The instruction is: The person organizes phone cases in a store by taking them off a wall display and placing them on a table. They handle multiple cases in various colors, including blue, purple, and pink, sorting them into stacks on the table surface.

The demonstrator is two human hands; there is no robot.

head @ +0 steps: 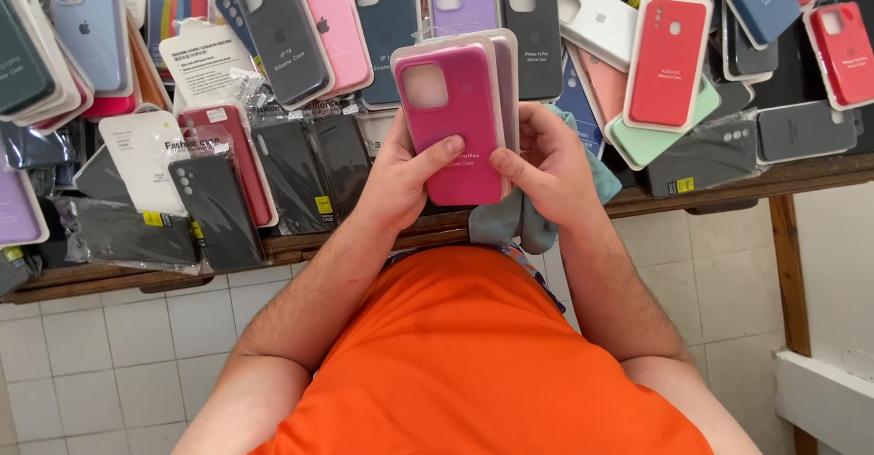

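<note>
1. orange shirt (473,364) fills the bottom of the head view, with both bare forearms reaching up from it toward the wooden shelf (801,177).
2. left hand (401,177) grips the left edge of a small stack of phone cases, thumb laid across the front of the top one, a magenta case (455,123); fingers are curled around the stack.
3. right hand (546,164) clasps the right edge of the same stack, thumb touching the magenta front, and a teal cloth (519,223) is bunched under its palm.
4. behind the magenta case sit at least two paler ones, a pink-grey case (506,82) showing at the right edge. the stack is held just above the shelf's front edge, over the display.
5. as a judgement, handling is midway: one stack is gathered in hand, while the many cases around it lie untouched.
6. packages: a red case in a white tray (669,59) lies upper right, a grey case (282,32) and a light blue case (86,27) upper left, black cases in clear bags (218,209) with small yellow stickers at lower left, and a white printed card (205,64) beside them.
</note>
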